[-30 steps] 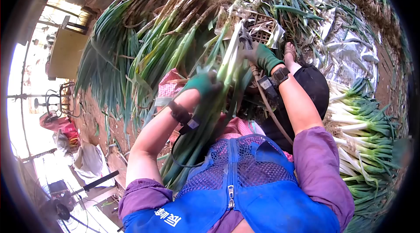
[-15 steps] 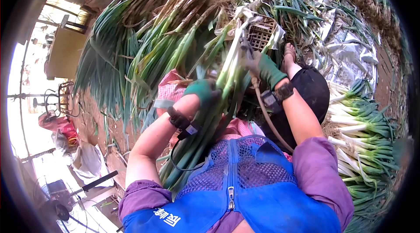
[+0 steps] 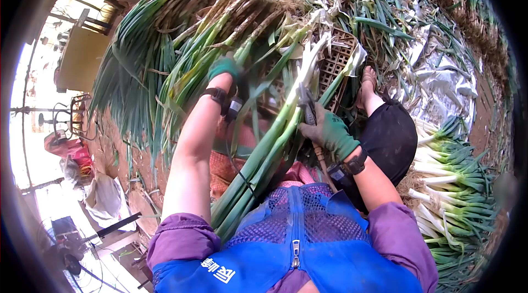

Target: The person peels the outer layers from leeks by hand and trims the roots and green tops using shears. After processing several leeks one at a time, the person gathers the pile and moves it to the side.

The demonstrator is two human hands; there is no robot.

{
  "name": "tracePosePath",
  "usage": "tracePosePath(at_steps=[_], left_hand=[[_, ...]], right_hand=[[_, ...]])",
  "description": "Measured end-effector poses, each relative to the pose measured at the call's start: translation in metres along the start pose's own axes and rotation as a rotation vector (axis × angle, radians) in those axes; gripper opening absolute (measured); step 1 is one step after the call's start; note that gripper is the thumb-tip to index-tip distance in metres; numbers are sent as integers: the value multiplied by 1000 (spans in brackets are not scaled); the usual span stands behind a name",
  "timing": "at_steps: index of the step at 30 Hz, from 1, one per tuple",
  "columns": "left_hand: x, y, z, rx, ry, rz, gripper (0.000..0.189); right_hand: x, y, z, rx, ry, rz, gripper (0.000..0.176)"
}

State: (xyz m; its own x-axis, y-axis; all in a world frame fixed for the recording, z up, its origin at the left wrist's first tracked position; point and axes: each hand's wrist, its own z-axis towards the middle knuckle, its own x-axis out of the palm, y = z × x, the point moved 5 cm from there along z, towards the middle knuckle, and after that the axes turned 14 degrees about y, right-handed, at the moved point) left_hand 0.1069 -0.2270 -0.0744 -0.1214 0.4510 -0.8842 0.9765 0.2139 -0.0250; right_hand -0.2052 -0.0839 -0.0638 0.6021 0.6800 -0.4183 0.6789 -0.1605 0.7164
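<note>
My right hand [image 3: 331, 134], in a green glove, is closed round an air blow gun [image 3: 308, 107] whose hose [image 3: 322, 162] runs down toward my lap. The gun's nozzle points up beside long green onions [image 3: 283, 114] with pale, stripped stems, which lean from the crate down across my lap. My left hand [image 3: 226, 67], also gloved, is over the heap of unpeeled green onions [image 3: 192, 56] with brown roots, near their stalks. Its fingers are smeared by motion.
A brown plastic crate [image 3: 336, 62] stands ahead, draped with peeled leaves. Cleaned green onions [image 3: 451, 183] lie in a row on the right. Leaf scraps [image 3: 379, 12] and a pale sheet [image 3: 445, 86] cover the ground beyond my bare foot [image 3: 369, 78]. A fan-like device [image 3: 71, 260] is at lower left.
My left hand has left the green onions on my lap and moved forward to the unpeeled heap. My right hand has drawn back toward me with the blow gun.
</note>
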Motion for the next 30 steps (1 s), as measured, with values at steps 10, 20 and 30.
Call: tracePosePath(at_steps=[10,20,30], left_hand=[[-19,22,8,-13,-51,76,40],[-104,0,-102,162,58,-67,44],[24,-47,-104,362,358,-204,34]], right_hand=[[4,-21,11,-40,-42,-22,85],[14,-37,24,-169,90,307,62],[24,23,-72,-299,219,456,52]])
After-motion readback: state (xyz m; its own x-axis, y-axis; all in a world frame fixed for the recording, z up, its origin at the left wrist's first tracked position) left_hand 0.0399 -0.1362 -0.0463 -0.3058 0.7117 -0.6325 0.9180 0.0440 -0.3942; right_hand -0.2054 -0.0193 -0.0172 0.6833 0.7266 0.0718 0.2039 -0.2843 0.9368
